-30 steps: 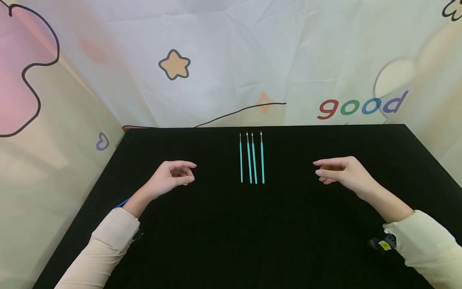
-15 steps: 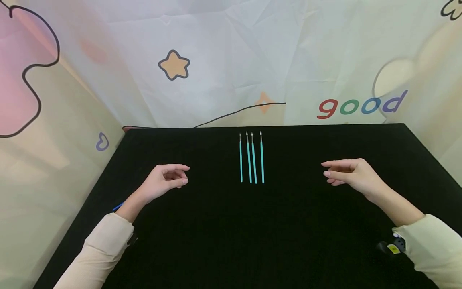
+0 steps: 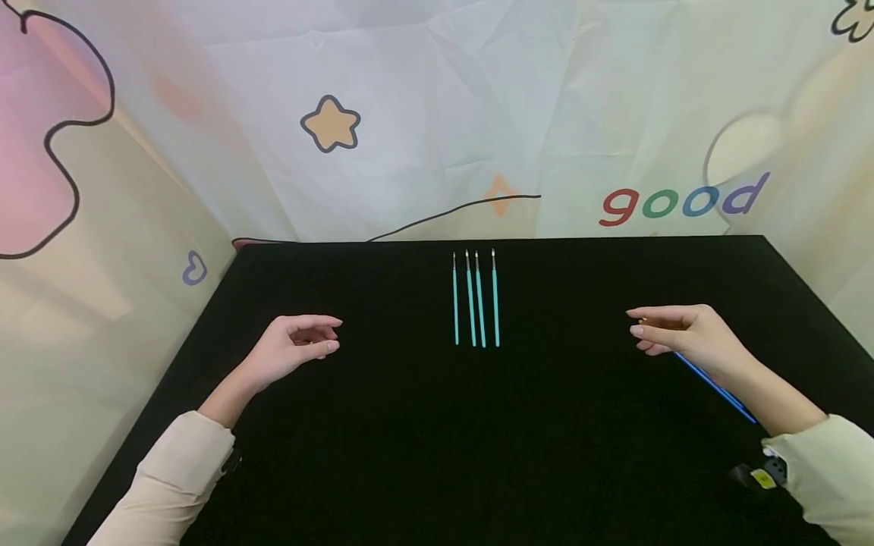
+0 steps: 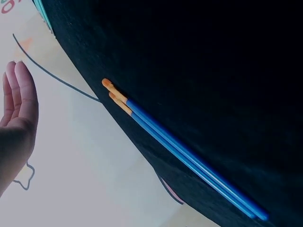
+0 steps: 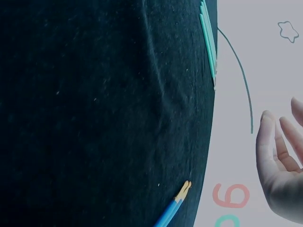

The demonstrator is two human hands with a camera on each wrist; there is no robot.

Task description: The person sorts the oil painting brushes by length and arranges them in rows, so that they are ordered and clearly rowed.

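Several thin teal paintbrushes (image 3: 481, 311) lie side by side near the back middle of the black table, pale tips facing the wall. To their left my left hand (image 3: 290, 349) hovers with loosely bent fingers, holding nothing. Two blue paintbrushes (image 4: 189, 156) with golden-brown tips lie near it in the left wrist view; in the head view the left arm hides them. My right hand (image 3: 690, 337), also holding nothing, is off to the right with fingers relaxed. Beneath it, partly covered, runs another pair of blue paintbrushes (image 3: 717, 390), whose tan tips show in the right wrist view.
A black cloth (image 3: 437, 455) covers the table. Behind and beside it hangs a pale printed curtain (image 3: 423, 98) with a star and the word "good". A small dark device (image 3: 768, 474) sits at the right sleeve.
Both hands have drawn apart, each outward and slightly nearer the body. The blue brushes under the right hand have come into view; the blue sliver beside the left wrist is now hidden.
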